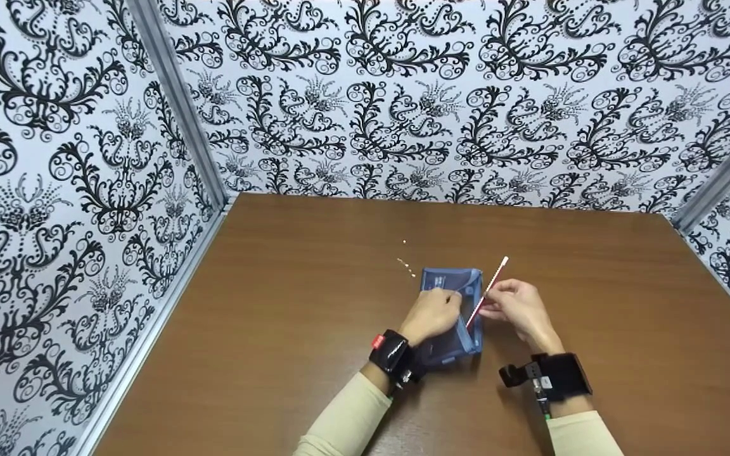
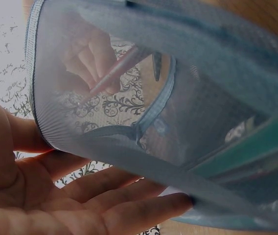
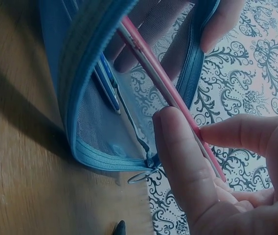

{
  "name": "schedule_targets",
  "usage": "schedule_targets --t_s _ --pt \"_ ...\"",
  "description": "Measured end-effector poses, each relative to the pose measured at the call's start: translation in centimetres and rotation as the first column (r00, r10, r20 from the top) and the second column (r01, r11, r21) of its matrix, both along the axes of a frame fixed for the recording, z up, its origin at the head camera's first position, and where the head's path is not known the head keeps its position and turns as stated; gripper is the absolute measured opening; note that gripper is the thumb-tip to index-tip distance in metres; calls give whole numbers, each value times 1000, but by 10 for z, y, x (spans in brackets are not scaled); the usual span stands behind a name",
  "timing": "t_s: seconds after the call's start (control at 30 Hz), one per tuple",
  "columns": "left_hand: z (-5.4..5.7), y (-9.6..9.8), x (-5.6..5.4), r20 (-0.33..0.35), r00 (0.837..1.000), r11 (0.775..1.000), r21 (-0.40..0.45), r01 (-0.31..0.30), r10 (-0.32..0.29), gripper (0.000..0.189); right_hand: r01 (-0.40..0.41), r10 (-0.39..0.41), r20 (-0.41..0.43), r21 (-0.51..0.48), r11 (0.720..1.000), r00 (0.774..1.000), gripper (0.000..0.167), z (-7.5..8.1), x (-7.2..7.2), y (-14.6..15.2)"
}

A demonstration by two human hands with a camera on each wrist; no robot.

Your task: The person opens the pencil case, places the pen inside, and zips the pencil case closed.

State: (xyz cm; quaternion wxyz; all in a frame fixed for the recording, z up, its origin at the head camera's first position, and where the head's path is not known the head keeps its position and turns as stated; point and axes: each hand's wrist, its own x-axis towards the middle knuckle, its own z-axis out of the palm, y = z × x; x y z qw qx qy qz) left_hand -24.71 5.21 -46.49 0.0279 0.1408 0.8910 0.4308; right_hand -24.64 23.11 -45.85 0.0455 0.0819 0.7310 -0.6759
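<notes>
A blue mesh zip pouch (image 1: 447, 277) is held by my left hand (image 1: 433, 313), with the thumb and fingers at its edge in the left wrist view. My right hand (image 1: 520, 309) pinches a slim red-and-white pencil (image 1: 493, 281) between thumb and fingers. The pencil slants, its white end up and its lower part within the pouch's open mouth, as the right wrist view shows. Inside the pouch lie blue pens (image 3: 107, 83) and a green item (image 2: 254, 152), blurred by the mesh. A small ring hangs at the zip's end (image 3: 143, 176).
The pouch is over a brown wooden table (image 1: 301, 266). Tiny pale specks (image 1: 407, 266) lie in a short line beyond it. Patterned black-and-white walls (image 1: 403, 114) stand behind and to the sides, with grey metal posts (image 1: 178, 95) at the corners.
</notes>
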Motion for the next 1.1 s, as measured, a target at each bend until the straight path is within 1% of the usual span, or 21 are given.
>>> schedule_targets --t_s 0.3,0.47,0.63,0.73,0.93,1.1 --pt "-1 0 1 15 1000 1000 4 2 -2 45 -1 1 34 0 1000 999 22 -2 0 -1" --pt "-2 0 1 17 1000 1000 12 6 -6 45 -6 6 33 -3 1000 999 19 -3 0 -1" --pt "-2 0 0 13 1000 1000 14 6 -6 45 2 -2 36 24 1000 999 16 -6 -2 -2" --pt "-2 0 0 -1 1000 1000 11 10 -10 45 -2 1 35 38 999 999 17 -7 -3 -2" --pt "-2 0 -1 -28 999 999 -20 25 -25 44 -25 23 44 27 999 999 15 -7 -2 -5" --pt "-1 0 -1 1 1000 1000 1 27 -27 44 -43 41 60 44 998 997 15 -11 -3 -8"
